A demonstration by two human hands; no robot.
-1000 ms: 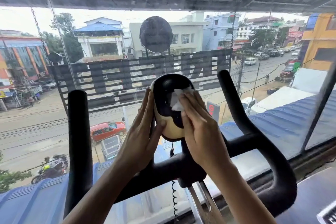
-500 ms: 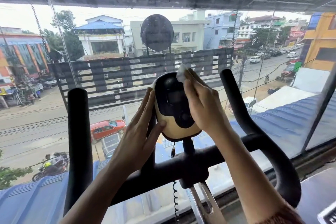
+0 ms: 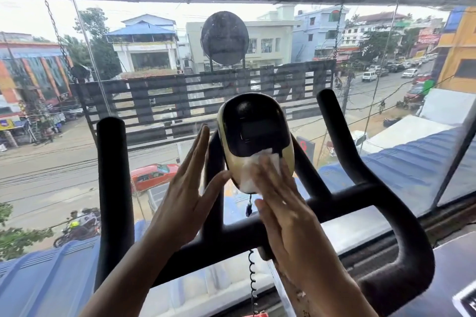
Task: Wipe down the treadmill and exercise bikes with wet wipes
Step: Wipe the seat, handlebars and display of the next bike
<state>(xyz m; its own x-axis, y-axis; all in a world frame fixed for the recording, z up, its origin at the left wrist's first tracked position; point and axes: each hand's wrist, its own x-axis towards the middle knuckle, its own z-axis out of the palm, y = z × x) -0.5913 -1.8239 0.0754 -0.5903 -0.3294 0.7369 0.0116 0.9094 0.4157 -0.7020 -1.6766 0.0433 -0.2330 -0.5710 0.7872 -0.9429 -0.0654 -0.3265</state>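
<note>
The crumpled white wet wipe sits at the lower edge of the black-and-cream oval bike console, pressed under the flat right hand. The left hand, fingers straight, braces the console's left side. Since nothing pinches the wipe, it could slide off downward.

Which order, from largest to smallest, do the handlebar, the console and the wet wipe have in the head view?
1. handlebar
2. console
3. wet wipe, partly covered by the right hand
</note>
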